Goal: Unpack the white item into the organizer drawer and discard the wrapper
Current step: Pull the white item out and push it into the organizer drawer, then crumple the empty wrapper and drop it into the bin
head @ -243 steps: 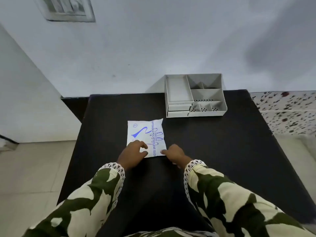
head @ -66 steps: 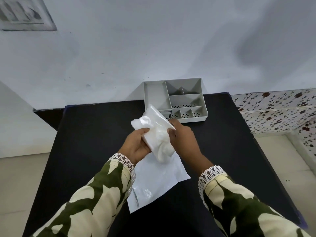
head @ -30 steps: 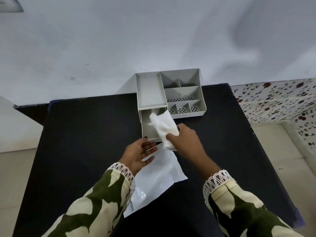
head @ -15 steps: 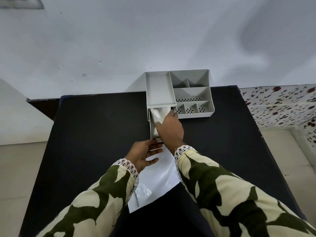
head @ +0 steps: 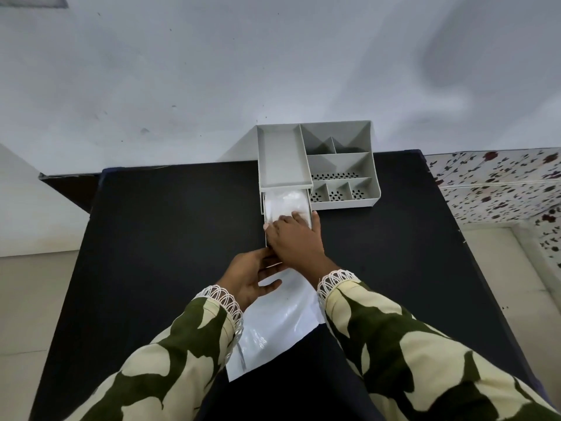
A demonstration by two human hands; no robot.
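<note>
Both hands (head: 293,238) block the drawer (head: 310,212) front; table (head: 167,238) left lies open

Wrapper (head: 274,326) text: none legible; the upturned face is plain white.
Organizer (head: 340,165) markings: none; no brand, label or number on its grey walls.
Drawer (head: 310,212) markings: none legible.
Wall, 12 o'clock: no sign or lettering.
Table (head: 170,226) surface: no printing.
</note>
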